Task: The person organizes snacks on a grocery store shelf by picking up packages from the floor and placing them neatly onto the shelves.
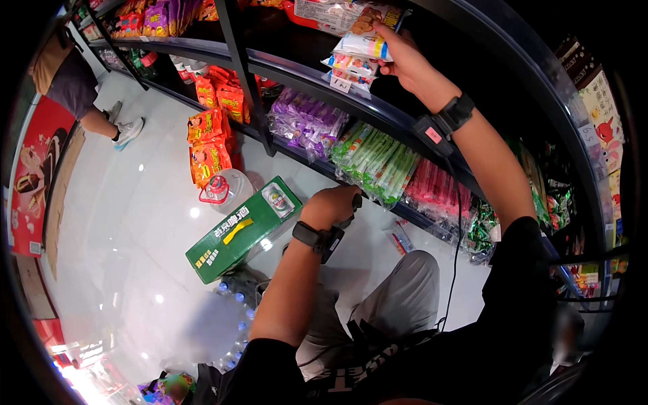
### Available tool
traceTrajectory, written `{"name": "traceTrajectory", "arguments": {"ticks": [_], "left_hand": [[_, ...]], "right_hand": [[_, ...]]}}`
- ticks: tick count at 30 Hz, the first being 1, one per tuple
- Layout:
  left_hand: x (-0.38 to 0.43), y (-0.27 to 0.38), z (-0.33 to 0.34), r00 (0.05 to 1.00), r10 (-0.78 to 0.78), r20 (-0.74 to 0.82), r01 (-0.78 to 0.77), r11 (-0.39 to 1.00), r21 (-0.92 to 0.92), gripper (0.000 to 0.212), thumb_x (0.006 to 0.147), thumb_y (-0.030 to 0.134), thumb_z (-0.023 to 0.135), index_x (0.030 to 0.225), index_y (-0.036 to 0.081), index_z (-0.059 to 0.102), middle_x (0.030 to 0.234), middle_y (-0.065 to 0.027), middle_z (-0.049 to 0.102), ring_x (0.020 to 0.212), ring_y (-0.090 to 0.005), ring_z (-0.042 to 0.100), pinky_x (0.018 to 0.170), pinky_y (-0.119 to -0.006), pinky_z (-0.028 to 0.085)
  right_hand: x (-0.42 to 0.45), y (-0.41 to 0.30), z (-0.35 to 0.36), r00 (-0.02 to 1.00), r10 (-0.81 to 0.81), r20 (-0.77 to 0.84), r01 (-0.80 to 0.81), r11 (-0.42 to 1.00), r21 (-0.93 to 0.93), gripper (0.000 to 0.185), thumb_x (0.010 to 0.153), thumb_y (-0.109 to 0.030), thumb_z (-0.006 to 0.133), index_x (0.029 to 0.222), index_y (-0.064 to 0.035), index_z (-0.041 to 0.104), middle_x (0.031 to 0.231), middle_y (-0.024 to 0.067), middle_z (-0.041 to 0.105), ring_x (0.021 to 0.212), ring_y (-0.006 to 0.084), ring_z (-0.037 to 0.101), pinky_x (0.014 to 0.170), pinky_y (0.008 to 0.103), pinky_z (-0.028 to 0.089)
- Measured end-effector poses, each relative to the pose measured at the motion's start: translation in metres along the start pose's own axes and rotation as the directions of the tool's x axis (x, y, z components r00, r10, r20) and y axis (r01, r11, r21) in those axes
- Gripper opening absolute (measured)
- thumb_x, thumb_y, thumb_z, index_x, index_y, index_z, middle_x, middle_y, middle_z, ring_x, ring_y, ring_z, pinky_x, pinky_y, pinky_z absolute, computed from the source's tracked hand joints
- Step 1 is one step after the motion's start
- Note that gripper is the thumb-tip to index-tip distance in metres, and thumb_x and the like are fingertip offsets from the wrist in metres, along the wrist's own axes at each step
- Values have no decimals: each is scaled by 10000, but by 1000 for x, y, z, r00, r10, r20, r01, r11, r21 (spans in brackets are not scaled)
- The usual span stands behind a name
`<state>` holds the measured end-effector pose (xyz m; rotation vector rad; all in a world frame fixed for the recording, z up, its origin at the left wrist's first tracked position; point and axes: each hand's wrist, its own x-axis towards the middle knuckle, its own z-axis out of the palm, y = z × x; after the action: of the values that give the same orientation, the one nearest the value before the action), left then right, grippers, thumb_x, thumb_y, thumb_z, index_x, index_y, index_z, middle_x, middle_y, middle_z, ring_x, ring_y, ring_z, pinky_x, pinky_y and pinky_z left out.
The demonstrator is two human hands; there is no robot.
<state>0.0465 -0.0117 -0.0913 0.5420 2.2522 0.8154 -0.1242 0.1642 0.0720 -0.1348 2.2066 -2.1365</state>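
Note:
My right hand [405, 61] reaches onto the upper shelf and grips a white, blue and yellow snack packet [364, 38], thumb on top. Under it lie more small white packets [352, 67], stacked above a handwritten price tag [340, 84]. My left hand [329, 206] is lower, its fingers curled near the bottom shelf's front edge. Small black pieces show at its fingers, but whether it holds them is unclear. Closest to that hand are a green beer carton [243, 228] on the floor and green-wrapped sticks [377, 164] on the bottom shelf.
Purple packets [306, 121] and pink-wrapped sticks [438, 190] fill the bottom shelf. A large clear jug [235, 190], orange snack bags [210, 162] and blue-capped bottles [239, 297] stand on the floor. A black cable [458, 233] hangs from my right wrist. Another person [76, 76] stands at the far left.

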Motion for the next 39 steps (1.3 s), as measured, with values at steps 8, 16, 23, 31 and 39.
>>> {"name": "traceTrajectory", "arguments": {"ticks": [8,16,23,31,39], "left_hand": [[-3,6,0,995,-51,-88,57,996,71,507,823,78,566,1323,159,577,1141,-136,695,1029,-348,668,843,-417,521],[14,-2,-10,999,52,5,-52,994,96,547,774,108,628,1316,137,567,1104,-169,694,1012,-347,667,858,-405,512],[14,17,-6,1000,25,3,-25,992,127,504,863,96,573,1360,170,533,1075,-141,695,912,-305,679,771,-381,512],[29,14,5,991,15,135,-33,990,134,535,853,68,559,1375,182,526,1204,-111,661,982,-272,662,834,-364,527],[34,26,6,985,-5,171,-13,995,101,553,848,51,536,1386,180,516,1234,-141,655,1095,-308,646,925,-381,503]], "right_hand": [[3,6,3,956,-44,-290,-29,970,-242,541,892,-528,666,1190,-117,480,877,-4,546,674,85,499,535,240,406],[-116,14,-9,983,-183,-3,183,982,36,230,1027,-248,506,1135,-70,602,893,23,579,660,84,516,542,241,401],[-189,152,-49,859,307,410,-138,910,-391,289,1040,-308,528,1170,-84,655,892,-29,627,758,55,571,624,203,432],[-250,327,-151,708,670,223,-560,725,-402,383,962,-401,609,1139,-65,655,929,17,642,797,144,615,678,272,490],[-305,496,-191,743,608,-279,-467,173,-867,947,771,-654,710,1334,73,481,1319,299,545,1234,374,540,993,428,462]]}}
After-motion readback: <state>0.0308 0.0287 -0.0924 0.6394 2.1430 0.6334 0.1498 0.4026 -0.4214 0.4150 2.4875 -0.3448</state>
